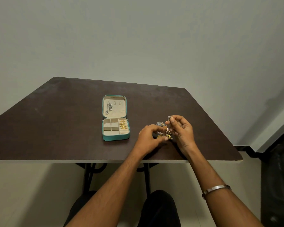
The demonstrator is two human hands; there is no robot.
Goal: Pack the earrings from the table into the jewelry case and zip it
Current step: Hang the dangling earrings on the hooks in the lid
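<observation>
A teal jewelry case point(115, 138) lies open on the dark table point(56, 128), its lid flat behind the base. Gold rings fill the right slot point(123, 125), and a silver earring point(109, 106) hangs in the lid. To the right of the case lies a pile of silver and gold earrings point(163, 130). My right hand point(183, 130) pinches a silver earring point(169, 118) raised above the pile. My left hand point(148, 136) has its fingers curled on the pile and pinches at the gold pieces near its front.
The table's front edge point(105, 161) runs just below my wrists, and its right corner is near a dark object on the floor point(277, 177). My knees point(157, 208) show under the table. A metal bangle point(216, 189) sits on my right forearm.
</observation>
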